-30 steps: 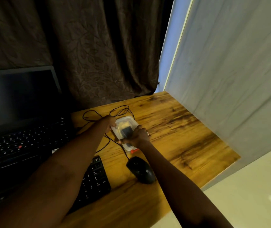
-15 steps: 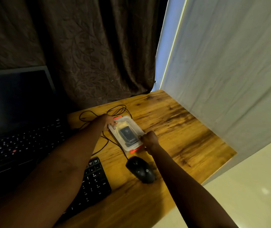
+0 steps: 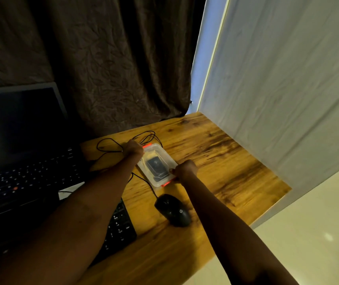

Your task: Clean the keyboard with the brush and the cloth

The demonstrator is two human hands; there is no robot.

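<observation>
Dim scene; pale light is entering beside the curtain [image 3: 123, 58], arms are shadowing the worktop [image 3: 216, 157]; edges are bending.

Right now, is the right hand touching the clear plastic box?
Touching. The head view shows the right hand with its curled fingers pinching the near right edge of the clear plastic box; no gap shows.

Left hand [image 3: 132, 150] gripping far end of clear plastic box [image 3: 165, 159], right hand [image 3: 185, 169] gripping its near right edge. Box lying on wooden desk [image 3: 222, 153], dark item showing inside. Black mouse [image 3: 172, 209] sitting near box, toward person. Keyboard [image 3: 120, 229] lying partly under left forearm. Laptop [image 3: 20, 140] standing open at left.
</observation>
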